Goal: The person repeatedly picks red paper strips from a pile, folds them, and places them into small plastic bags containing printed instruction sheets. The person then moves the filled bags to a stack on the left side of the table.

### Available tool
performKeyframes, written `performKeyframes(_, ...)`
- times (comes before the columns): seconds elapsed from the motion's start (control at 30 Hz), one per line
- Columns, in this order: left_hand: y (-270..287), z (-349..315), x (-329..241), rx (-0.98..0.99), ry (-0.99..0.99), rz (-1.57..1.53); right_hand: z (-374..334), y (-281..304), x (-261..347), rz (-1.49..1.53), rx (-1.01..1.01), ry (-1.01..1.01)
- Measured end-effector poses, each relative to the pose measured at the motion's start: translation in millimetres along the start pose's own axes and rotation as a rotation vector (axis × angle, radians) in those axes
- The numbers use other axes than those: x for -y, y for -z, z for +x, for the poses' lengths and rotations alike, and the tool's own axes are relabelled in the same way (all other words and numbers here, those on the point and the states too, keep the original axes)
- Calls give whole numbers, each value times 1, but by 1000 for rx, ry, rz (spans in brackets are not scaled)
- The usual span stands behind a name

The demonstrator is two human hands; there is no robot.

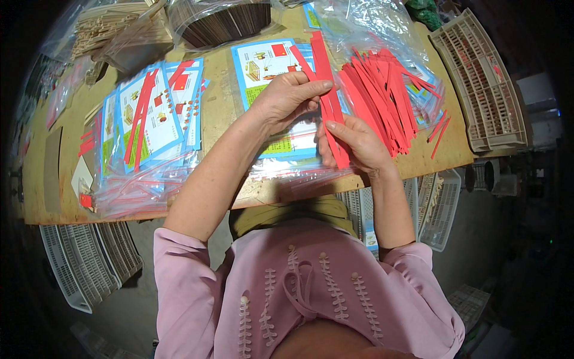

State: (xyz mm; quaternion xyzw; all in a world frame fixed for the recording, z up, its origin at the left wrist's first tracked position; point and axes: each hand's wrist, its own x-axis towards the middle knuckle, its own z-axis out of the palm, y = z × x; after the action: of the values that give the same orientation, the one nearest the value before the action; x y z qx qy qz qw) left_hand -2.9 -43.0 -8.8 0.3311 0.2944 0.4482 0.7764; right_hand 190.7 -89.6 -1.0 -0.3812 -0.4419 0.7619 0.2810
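Note:
My left hand (288,99) pinches the upper part of a small bunch of red strips (323,66), one strip slanting off to its left. Lower down, my right hand (357,142) is closed round the same bunch, thumb on top. Beneath my hands lies a stack of printed sheets (244,60) with blue borders, in clear plastic bags. Just right of the bunch is a big loose pile of red strips (382,99) on more bagged sheets. At the left, another stack of bagged sheets (156,128) has two long red strips (142,113) lying across it.
The wooden table (257,190) ends close to my body. At its back stand a bag of thin wooden sticks (113,30) and a bundle of dark brown strips (224,25) in plastic. Plastic crates stand at the right (481,84) and below the left edge (81,263).

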Motion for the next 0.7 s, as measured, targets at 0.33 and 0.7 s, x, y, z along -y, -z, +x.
performKeyframes(0.33, -8, -9, 1, 16, -216, 499, 7, -8, 9, -55, -154, 192)
performKeyframes(0.7, -7, -9, -7, 124, -276, 556, -3, 1, 2, -52, -230, 308)
